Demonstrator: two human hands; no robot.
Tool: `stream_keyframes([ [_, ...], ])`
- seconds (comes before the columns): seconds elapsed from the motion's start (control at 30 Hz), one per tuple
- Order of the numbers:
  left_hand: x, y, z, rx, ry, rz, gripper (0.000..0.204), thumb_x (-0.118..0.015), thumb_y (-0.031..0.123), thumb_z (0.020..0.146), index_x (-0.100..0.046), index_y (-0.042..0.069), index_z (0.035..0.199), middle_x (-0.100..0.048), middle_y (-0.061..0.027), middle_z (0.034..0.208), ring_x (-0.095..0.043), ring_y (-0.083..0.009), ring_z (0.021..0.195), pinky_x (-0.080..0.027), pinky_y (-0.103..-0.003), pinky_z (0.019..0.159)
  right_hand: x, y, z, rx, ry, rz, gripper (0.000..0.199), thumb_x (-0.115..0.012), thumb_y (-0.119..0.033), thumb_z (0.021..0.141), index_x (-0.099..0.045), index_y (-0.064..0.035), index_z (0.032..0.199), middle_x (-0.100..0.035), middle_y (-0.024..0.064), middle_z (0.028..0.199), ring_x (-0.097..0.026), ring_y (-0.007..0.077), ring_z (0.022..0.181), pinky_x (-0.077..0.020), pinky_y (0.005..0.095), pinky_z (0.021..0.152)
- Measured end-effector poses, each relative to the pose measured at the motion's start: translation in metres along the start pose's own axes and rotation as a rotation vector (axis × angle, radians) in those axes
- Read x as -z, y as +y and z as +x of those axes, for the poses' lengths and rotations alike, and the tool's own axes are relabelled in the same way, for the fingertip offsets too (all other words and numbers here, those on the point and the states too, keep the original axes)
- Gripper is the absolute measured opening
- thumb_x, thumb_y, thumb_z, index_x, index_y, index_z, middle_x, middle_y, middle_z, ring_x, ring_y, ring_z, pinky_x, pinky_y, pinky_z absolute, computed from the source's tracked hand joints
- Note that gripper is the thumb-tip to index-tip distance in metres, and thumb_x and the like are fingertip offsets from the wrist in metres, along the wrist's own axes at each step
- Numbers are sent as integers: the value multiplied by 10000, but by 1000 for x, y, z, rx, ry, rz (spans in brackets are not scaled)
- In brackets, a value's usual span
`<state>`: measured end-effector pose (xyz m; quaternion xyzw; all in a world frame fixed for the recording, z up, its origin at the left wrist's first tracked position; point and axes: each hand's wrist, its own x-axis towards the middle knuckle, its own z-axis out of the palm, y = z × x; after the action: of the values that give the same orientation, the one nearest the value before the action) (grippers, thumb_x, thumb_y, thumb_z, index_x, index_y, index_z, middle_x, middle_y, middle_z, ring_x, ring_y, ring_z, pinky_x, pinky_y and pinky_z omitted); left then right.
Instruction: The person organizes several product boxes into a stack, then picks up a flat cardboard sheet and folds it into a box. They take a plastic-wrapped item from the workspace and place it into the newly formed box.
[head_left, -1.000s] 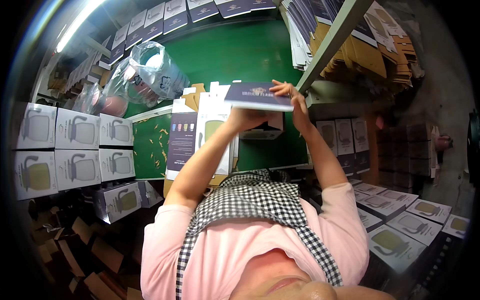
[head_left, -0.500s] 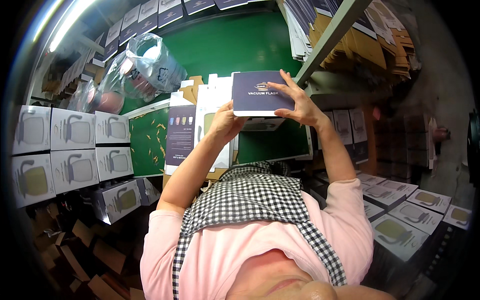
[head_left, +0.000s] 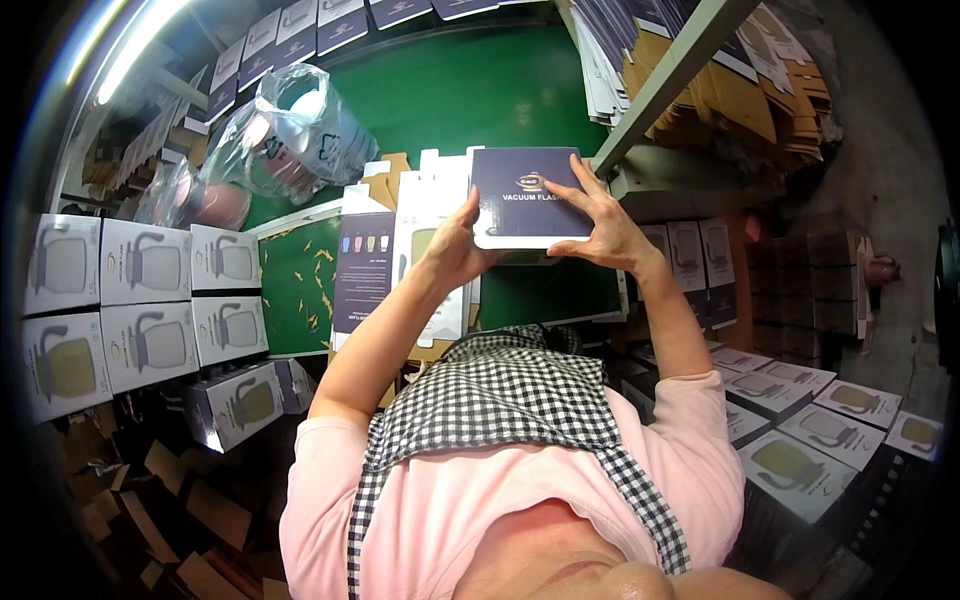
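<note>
In front of me a carton (head_left: 520, 215) is held up, its dark blue face with a white lower edge turned toward me. My left hand (head_left: 458, 240) grips its left side, thumb on the edge. At the right side my right hand (head_left: 607, 225) holds it too, with fingers spread over the blue face and the thumb along the lower edge. Beside my left forearm lie flat, unfolded cartons (head_left: 362, 265) in blue and white, partly under that arm. The carton's underside and far side are mostly hidden.
White printed boxes (head_left: 150, 255) stand stacked at the left. Clear plastic bags (head_left: 325, 140) with pink and pale flasks lie on the green table (head_left: 460, 85). A metal post (head_left: 670, 85) slants at the right, beside piled flat cardboard (head_left: 740, 95). More boxes (head_left: 800, 465) sit at lower right.
The carton has moved slightly right and nearer, tipping a little. My left hand has risen along its left side, its thumb now up by the edge; the right hand keeps its hold.
</note>
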<state>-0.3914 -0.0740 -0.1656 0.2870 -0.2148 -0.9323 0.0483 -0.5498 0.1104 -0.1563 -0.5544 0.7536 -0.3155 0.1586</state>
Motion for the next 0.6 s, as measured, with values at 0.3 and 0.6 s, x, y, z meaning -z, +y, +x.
stream_keyframes([
  [0.3, -1, 30, -21, -276, -73, 959, 748, -773, 89, 810, -335, -110, 1382, -656, -196, 979, -681, -224, 857, -594, -284, 635, -15, 0, -4, -11, 58, -101, 887, -794, -589, 671, -532, -101, 1364, -244, 357, 1494, -196, 493, 1418, -290, 517, 1122],
  [0.6, 35, 29, -18, -987, -61, 2044, 408, -752, 36, 792, -676, 96, 1189, -673, -92, 1071, -651, -102, 780, -552, -285, 622, -46, 2, -7, 86, 298, -433, 713, -739, -447, 768, -534, -95, 1354, -448, 218, 1379, -312, 445, 1366, -351, 516, 1097],
])
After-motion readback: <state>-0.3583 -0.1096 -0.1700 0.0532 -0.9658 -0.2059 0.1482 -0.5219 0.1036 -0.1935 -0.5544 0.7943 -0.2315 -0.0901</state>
